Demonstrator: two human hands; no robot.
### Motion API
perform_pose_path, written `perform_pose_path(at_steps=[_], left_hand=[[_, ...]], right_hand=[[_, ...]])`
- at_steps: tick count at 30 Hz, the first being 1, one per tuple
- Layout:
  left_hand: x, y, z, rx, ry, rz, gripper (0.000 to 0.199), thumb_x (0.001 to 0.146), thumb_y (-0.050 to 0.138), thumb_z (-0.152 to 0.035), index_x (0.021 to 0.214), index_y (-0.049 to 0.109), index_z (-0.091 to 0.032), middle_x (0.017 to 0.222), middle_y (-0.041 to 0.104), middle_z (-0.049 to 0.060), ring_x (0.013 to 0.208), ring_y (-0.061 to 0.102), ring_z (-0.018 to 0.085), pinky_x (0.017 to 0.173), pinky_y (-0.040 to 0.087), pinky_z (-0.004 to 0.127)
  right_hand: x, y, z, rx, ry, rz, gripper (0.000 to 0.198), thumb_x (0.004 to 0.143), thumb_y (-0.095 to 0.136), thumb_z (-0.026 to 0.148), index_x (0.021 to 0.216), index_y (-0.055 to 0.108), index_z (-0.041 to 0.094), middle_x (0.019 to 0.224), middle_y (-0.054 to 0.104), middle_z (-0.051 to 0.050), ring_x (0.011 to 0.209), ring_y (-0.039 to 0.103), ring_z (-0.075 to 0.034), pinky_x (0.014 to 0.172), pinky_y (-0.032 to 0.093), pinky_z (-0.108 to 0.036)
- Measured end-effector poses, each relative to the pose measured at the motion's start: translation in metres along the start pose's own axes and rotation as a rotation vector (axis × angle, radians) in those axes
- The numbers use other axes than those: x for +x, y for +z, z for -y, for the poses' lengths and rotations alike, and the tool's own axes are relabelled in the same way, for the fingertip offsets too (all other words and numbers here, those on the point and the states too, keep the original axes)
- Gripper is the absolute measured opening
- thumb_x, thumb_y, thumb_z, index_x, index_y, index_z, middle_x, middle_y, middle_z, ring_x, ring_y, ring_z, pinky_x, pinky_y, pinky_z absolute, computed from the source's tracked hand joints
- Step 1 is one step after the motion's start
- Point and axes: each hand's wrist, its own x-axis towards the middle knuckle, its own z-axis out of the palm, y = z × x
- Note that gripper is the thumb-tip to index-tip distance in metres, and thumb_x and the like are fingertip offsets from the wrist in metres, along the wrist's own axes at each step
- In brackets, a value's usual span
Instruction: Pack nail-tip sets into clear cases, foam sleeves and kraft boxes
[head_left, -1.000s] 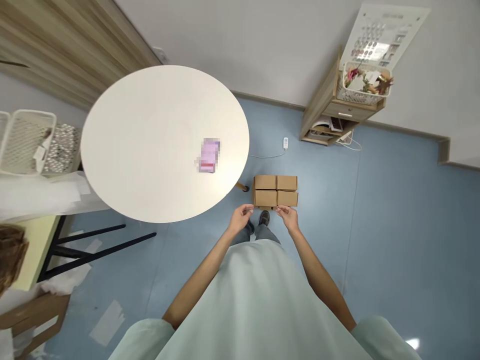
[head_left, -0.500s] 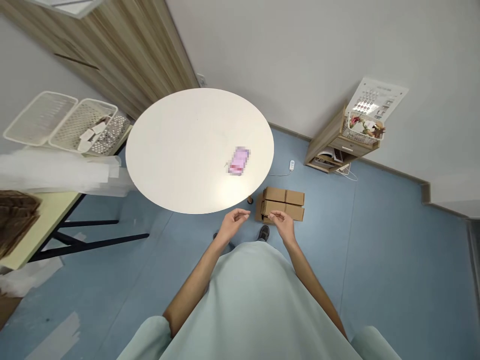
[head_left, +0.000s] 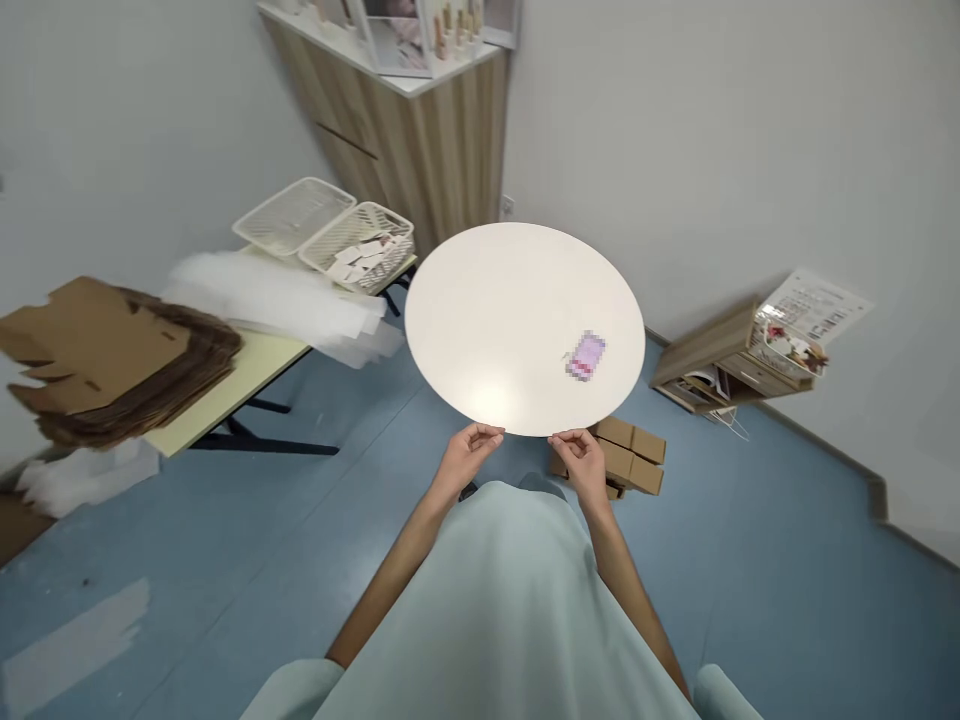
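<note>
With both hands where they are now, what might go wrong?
The left hand and right hand are at the near rim of the round table; a bump could jolt the pink item on it. Cardboard boxes sit on the floor close by, so a step might catch them. White sheets overhang the side table and might slip if brushed.

It looks like a small packing room: flat brown cardboard [head_left: 112,345] and white sheets [head_left: 262,290] at left, little brown boxes [head_left: 634,460] right of the middle.
</note>
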Motion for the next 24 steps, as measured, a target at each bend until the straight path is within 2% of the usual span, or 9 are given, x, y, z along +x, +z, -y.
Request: perform_pose_path(at_steps=[6, 14, 18, 24], left_hand=[[-0.016, -0.067, -0.008, -0.136, 0.032, -0.16, 0.033, 0.081, 0.082, -0.052, 0.09, 0.069, -0.023, 0.123, 0.079, 0.011, 0.123, 0.071, 0.03, 0.114, 0.051, 0.05], [-0.017, -0.162, -0.008, -0.172, 0.028, -0.364, 0.035, 0.082, 0.082, -0.052, 0.089, 0.066, -0.022, 0.127, 0.077, 0.012, 0.125, 0.07, 0.029, 0.114, 0.05, 0.049], [-0.001, -0.212, -0.023, -0.085, 0.025, -0.434, 0.036, 0.084, 0.079, -0.056, 0.091, 0.065, -0.023, 0.128, 0.077, 0.012, 0.126, 0.07, 0.03, 0.112, 0.051, 0.048], [0.05, -0.285, -0.068, -0.013, 0.033, -0.471, 0.038, 0.084, 0.078, -0.059, 0.093, 0.068, -0.023, 0.127, 0.077, 0.013, 0.124, 0.07, 0.031, 0.112, 0.051, 0.049]], right_hand=[[0.0, 0.08, 0.019, -0.062, 0.035, 0.187, 0.035, 0.079, 0.086, 0.054, 0.088, 0.07, 0.024, 0.098, 0.08, -0.008, 0.103, 0.078, -0.03, 0.101, 0.058, -0.047], [0.047, 0.163, 0.017, -0.214, 0.063, 0.317, 0.037, 0.08, 0.084, 0.057, 0.091, 0.071, 0.025, 0.096, 0.081, -0.007, 0.105, 0.076, -0.032, 0.104, 0.054, -0.049], [0.073, 0.217, 0.02, -0.219, 0.055, 0.361, 0.039, 0.079, 0.084, 0.061, 0.091, 0.072, 0.025, 0.097, 0.081, -0.008, 0.104, 0.076, -0.033, 0.102, 0.055, -0.05], [0.116, 0.309, 0.043, -0.186, 0.077, 0.408, 0.035, 0.079, 0.084, 0.056, 0.087, 0.071, 0.025, 0.085, 0.08, -0.005, 0.095, 0.076, -0.03, 0.094, 0.055, -0.045]])
